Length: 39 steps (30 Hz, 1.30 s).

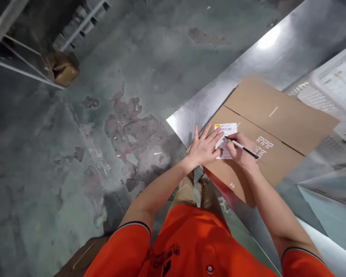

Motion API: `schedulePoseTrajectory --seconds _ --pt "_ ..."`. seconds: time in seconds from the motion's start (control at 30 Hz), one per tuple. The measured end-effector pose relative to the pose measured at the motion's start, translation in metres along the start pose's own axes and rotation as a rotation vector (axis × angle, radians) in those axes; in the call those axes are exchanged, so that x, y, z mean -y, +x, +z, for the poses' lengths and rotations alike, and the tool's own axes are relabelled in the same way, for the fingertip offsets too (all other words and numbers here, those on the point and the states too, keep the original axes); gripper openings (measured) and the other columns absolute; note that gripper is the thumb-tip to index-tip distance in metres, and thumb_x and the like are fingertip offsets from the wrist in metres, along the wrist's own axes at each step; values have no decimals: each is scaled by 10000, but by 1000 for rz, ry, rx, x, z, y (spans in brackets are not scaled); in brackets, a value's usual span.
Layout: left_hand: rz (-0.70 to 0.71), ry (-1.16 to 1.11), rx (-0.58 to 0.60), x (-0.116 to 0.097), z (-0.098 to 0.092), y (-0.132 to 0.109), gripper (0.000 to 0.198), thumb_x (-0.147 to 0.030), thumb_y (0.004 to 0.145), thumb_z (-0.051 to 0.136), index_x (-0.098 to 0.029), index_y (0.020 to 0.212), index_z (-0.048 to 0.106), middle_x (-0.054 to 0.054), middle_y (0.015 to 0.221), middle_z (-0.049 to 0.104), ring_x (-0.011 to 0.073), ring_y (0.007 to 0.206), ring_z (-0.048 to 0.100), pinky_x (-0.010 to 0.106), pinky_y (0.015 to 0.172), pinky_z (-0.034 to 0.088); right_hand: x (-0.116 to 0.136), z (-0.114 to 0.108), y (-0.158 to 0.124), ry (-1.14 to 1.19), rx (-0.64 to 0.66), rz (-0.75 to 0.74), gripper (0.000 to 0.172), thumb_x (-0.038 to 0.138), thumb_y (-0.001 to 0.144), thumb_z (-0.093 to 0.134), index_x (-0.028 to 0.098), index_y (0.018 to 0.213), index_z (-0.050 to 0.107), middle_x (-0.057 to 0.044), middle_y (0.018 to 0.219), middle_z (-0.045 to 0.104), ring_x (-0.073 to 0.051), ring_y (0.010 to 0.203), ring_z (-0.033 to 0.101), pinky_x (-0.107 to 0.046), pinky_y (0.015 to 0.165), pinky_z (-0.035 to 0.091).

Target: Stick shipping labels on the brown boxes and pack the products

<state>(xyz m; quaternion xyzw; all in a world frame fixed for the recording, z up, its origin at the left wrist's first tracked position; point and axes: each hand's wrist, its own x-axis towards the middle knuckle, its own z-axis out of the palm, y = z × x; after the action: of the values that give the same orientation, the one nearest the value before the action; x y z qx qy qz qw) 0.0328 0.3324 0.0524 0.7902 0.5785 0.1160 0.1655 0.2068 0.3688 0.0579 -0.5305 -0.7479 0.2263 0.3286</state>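
Plainly, much of the label (226, 130) is covered: only its far edge with a yellow corner and a barcode shows clearly, the rest lies under the two hands, and its print is too small to read. The left hand (204, 149) rests flat on the label's left part, its fingers (215, 136) spread apart and pressing down. The right hand (240, 153) is closed around a black pen (243, 147), the fingers clamped on its barrel, with the tip touching the label near its middle. The label sits on the near left part of a flattened cardboard box (279, 119), which lies on a shiny metal counter (248, 65) running from near right to far. White print (264, 146) on the cardboard shows just right of the right hand, partly hidden by the wrist and hard to make out. On the far right a white plastic basket (325, 90) is cut off by the edge of the view, and the pale shapes near it are blurred. The person's orange shirt (190, 242) fills the near edge and hides what is below. To the left the stained concrete floor (127, 84) spreads out; far left on it a small brown box (62, 68) stands beside a metal rack (20, 63), which is also cut off. A brown edge at the near left cannot be identified.
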Motion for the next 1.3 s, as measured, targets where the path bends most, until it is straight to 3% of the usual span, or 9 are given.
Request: schedulePoseTrajectory --seconds 0.67,1.07,1.3 --pt "12 -51 -30 2 1 -1 595 -381 930 469 -236 1505 429 53 1592 413 344 1534 193 646 1218 -80 2 -3 -2 -59 33 40 129 302 837 531 211 832 622 -16 697 653 -159 585 575 -287 592 462" --pt "17 -37 -24 3 2 -2 606 -384 938 468 -258 1526 398 57 1600 401 341 1541 176 647 1220 -68 1 -2 -4 -18 -98 38 74 230 816 545 205 819 615 -11 688 644 -154 555 560 -286 555 444" --pt "18 -52 -46 2 3 -1 592 -382 943 459 -264 1521 404 49 1597 407 331 1539 187 641 1221 -81 3 -3 -2 -54 -63 34 80 252 813 533 204 797 595 6 636 607 -141 530 533 -282 547 449"
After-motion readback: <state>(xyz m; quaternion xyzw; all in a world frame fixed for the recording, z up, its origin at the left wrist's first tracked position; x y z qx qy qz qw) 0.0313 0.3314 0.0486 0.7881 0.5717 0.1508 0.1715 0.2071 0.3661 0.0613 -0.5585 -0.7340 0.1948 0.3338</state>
